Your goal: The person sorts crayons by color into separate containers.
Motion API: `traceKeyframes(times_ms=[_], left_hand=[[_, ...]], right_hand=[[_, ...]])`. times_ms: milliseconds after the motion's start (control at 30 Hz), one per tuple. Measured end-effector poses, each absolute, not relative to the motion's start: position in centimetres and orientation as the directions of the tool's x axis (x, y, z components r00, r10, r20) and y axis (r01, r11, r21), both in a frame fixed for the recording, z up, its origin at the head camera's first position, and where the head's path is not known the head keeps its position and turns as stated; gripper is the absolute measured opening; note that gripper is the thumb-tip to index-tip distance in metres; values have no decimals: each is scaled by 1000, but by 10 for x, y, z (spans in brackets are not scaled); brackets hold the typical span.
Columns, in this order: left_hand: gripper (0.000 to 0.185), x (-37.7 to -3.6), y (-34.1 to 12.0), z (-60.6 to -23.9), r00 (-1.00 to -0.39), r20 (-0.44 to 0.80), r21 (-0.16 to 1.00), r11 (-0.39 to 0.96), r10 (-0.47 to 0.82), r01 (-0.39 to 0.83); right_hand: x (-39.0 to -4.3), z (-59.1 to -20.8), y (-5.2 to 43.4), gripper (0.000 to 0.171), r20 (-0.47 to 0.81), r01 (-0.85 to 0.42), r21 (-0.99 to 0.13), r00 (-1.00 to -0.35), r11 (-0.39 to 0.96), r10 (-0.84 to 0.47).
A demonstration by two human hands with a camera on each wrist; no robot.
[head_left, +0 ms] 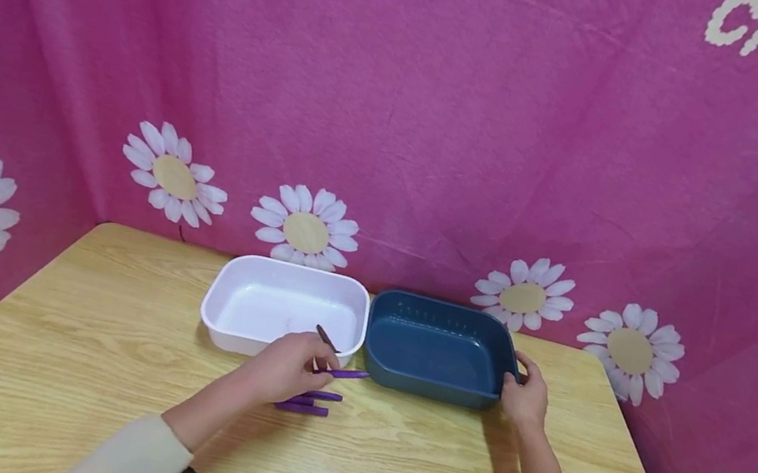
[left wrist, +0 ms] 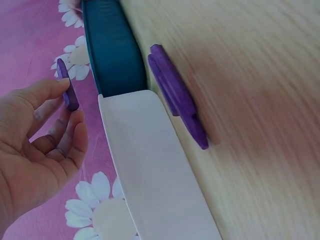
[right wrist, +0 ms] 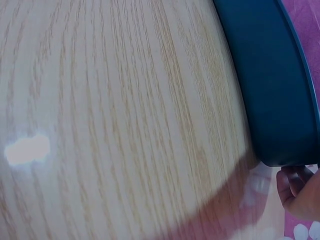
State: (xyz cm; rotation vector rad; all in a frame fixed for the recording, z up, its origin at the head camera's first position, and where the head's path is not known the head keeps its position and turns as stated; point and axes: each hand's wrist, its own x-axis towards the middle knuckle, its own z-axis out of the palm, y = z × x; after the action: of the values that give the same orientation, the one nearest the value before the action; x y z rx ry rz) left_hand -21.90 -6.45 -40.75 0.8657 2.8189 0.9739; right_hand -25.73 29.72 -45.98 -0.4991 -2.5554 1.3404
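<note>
1. While the left hand (head_left: pixel 286 366) pinches one purple stick (head_left: pixel 343 374) near the white tub (head_left: pixel 226 328), more purple sticks (head_left: pixel 307 401) lie on the tabletop (head_left: pixel 59 366).
2. Only the left wrist view shows the fingers (left wrist: pixel 70 137) curled around it.
3. Right hand (head_left: pixel 524 397) grips the blue tub (head_left: pixel 399 380).
</note>
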Motion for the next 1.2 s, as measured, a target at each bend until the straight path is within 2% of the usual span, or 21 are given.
traceKeyframes(times_ms=[233,633,833,1200], left_hand=[[12,-226,-53,-401,-853,120,598,649,508,471],[10,-240,-24,-399,-818,176,574,618,548,537],[14,-248,-9,-397,-828,129,567,644,546,514],[16,-263,8,-402,-841,98,475,717,532,509]], right_hand=[[-255,-455,296,46,36,194,-826,-919,529,392],[-252,-455,296,47,30,193,-826,-923,529,385],[-253,-456,297,47,29,192,-826,-924,530,381],[-254,-456,294,46,31,190,-827,-924,529,380]])
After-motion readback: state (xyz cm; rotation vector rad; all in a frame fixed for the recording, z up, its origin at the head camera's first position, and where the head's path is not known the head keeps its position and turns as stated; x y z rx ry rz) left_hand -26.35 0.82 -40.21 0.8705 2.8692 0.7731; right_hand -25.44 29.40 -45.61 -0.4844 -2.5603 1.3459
